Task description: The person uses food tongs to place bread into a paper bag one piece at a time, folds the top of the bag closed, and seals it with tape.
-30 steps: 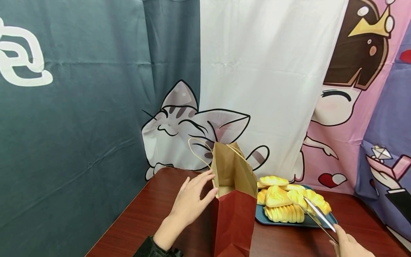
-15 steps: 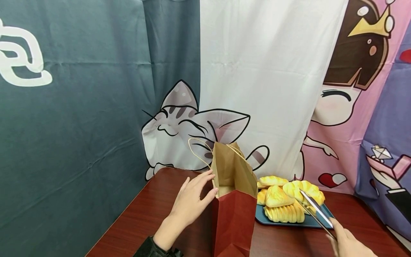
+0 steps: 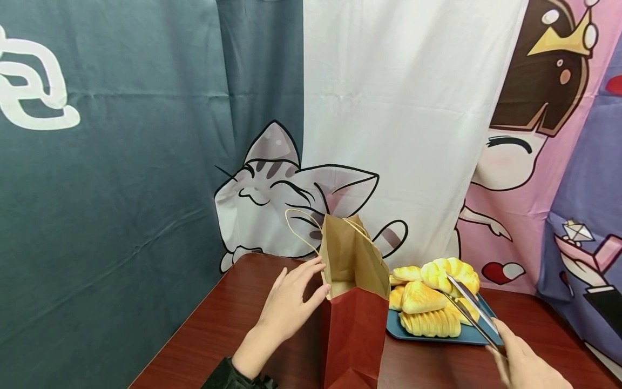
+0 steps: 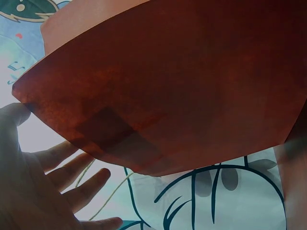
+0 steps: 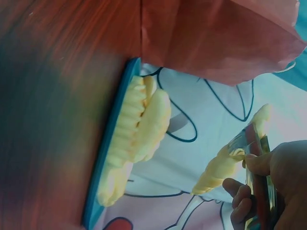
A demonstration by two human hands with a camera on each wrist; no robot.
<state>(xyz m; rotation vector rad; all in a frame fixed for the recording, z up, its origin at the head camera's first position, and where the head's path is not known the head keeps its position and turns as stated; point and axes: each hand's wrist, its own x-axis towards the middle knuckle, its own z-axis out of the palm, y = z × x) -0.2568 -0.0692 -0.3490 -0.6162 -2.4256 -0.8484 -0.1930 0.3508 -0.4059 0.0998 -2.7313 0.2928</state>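
Observation:
A red paper bag [image 3: 355,335] with a brown inside stands upright, its mouth spread. At its left rim is my left hand [image 3: 286,305], fingers extended, thumb and fingertips at the edge; the left wrist view shows the fingers [image 4: 76,172] beside the bag wall [image 4: 192,86]. My right hand [image 3: 529,359] grips metal tongs [image 3: 473,302], whose tips pinch a braided bread [image 3: 451,274]. In the right wrist view that bread [image 5: 220,170] hangs clear of the tray, with the right hand [image 5: 283,191] round the tongs.
Right of the bag, a blue tray [image 3: 466,337] bears several breads, among them a ridged one [image 3: 430,323] and a triangular one [image 3: 421,298]. The dark red table [image 3: 204,324] runs back to a hanging printed cloth [image 3: 408,108].
The right hand and tongs have moved left, and the braided bread in them has risen up and left above the tray. My left hand and the bag look unmoved.

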